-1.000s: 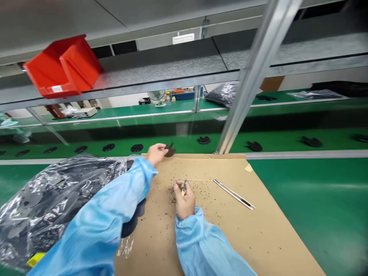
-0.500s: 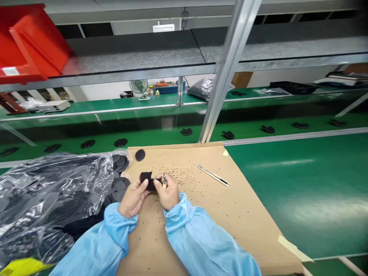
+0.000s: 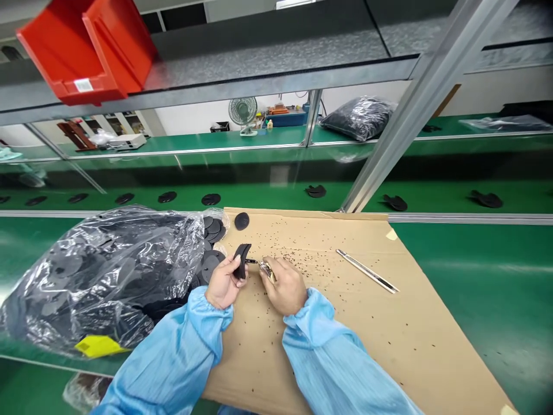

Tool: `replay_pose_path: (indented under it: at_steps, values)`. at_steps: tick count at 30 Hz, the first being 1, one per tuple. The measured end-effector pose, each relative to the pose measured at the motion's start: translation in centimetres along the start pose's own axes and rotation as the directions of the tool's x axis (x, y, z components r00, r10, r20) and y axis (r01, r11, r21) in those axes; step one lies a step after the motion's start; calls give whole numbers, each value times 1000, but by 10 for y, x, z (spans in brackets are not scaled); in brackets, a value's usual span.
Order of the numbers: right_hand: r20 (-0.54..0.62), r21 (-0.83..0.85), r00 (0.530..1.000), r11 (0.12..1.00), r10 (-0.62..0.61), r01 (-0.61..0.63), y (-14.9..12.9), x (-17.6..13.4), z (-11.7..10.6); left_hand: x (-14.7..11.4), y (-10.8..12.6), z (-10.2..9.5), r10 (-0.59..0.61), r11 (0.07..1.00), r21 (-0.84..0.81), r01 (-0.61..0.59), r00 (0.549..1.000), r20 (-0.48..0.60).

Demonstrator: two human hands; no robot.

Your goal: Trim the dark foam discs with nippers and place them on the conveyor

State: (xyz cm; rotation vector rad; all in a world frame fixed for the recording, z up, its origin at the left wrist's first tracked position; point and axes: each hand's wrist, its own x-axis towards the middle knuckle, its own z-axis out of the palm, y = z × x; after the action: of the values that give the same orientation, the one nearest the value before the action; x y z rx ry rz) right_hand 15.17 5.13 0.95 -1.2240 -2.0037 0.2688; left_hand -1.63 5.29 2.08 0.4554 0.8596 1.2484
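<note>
A green tabletop [image 3: 484, 300] runs left to right, with a grey shelf [image 3: 268, 52] overhead carrying a red bin [image 3: 86, 46]. A slanted metal post [image 3: 415, 109] rises right; a small fan [image 3: 242, 110] stands far behind.

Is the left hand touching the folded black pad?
Touching. The head view shows the left hand with its fingers wrapped around the black pad, pinching it upright above the cardboard.

disc in left hand [image 3: 241, 259]: black
sleeves [image 3: 181, 351]: light blue
cardboard sheet [image 3: 354, 328]: tan, speckled with dark crumbs
belt [image 3: 496, 288]: green
bin [image 3: 86, 49], far left: red
bag [image 3: 108, 271]: clear, black discs inside, yellow label [image 3: 98, 346]
</note>
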Motion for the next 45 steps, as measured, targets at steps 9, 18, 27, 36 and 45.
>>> replay_pose_path:
  at_steps: [9,18,27,36,45]
  values:
    - [19,-55,1000,998,-21,22,-2,0,-1,-1,0,1,-15,1000,-5,15,1000,18]
    - [156,-78,987,997,25,-13,-4,1,-5,-2,-1,2,-3,999,-41,3,1000,17]
    - [13,114,998,991,68,-69,-4,0,-2,-5,1,4,43,998,45,-46,997,62]
    - [135,136,990,989,32,-50,-8,-2,-1,-2,4,1,5,996,-95,-3,1000,18]
    - [296,53,955,998,8,-25,-15,0,-5,-5,4,6,-147,985,-76,155,984,96]
